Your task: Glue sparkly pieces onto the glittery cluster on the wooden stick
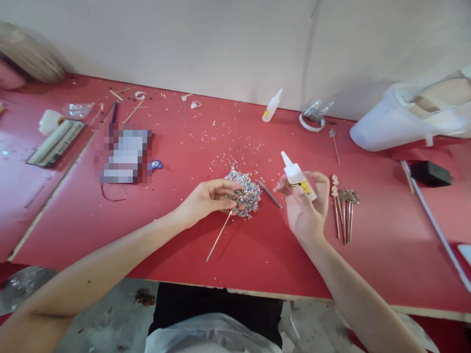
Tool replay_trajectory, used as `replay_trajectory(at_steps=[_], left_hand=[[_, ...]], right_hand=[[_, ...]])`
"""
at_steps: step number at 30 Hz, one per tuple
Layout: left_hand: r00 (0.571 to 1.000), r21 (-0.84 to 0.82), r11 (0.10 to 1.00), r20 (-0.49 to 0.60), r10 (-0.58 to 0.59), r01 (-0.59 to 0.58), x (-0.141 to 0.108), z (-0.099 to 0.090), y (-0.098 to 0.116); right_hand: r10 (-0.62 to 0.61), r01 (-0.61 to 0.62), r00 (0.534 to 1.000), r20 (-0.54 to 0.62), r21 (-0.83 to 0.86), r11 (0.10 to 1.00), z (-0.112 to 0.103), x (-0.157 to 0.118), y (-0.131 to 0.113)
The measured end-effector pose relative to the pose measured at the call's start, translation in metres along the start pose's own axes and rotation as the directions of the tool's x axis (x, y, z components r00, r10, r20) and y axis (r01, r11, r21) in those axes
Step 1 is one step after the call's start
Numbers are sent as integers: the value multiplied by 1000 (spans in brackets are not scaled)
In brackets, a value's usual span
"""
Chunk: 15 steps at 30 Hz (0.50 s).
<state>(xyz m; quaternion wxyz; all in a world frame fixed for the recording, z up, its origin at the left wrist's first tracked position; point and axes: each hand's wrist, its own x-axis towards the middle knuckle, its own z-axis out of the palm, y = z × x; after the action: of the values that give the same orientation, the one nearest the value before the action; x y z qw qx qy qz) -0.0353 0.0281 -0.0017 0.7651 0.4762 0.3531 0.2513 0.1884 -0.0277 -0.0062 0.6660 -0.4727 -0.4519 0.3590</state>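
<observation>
The heap of bits (252,197) is glinting multicoloured, the tabletop (250,260) around it showing red, the bottle (299,177) right of it white-and-yellow

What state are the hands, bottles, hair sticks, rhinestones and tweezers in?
Left hand: fingers closed on a hair stick
Held hair stick: tilted, decorated end at the fingers
Right hand: gripping a bottle
Held bottle: tilted, fill unclear
Second bottle: unheld, near the wall
Rhinestones: piled, some scattered
Tweezers: lying beside the pile
Grouped hair sticks: lying right of the right hand
</observation>
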Motion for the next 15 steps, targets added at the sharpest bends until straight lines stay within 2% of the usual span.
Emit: replay_trajectory(at_steps=[5,11,15], left_hand=[[1000,-37,999,29,9,-8,-1,0,1],[1000,18,999,11,29,-29,-1,-3,0],[998,74,996,-19,52,-50,0,-4,-1]], right_hand=[[-37,35,999,-10,-182,983,-10,7,12],[-17,8,999,-35,-247,969,-20,14,28],[-39,28,999,-33,-289,957,-22,15,30]])
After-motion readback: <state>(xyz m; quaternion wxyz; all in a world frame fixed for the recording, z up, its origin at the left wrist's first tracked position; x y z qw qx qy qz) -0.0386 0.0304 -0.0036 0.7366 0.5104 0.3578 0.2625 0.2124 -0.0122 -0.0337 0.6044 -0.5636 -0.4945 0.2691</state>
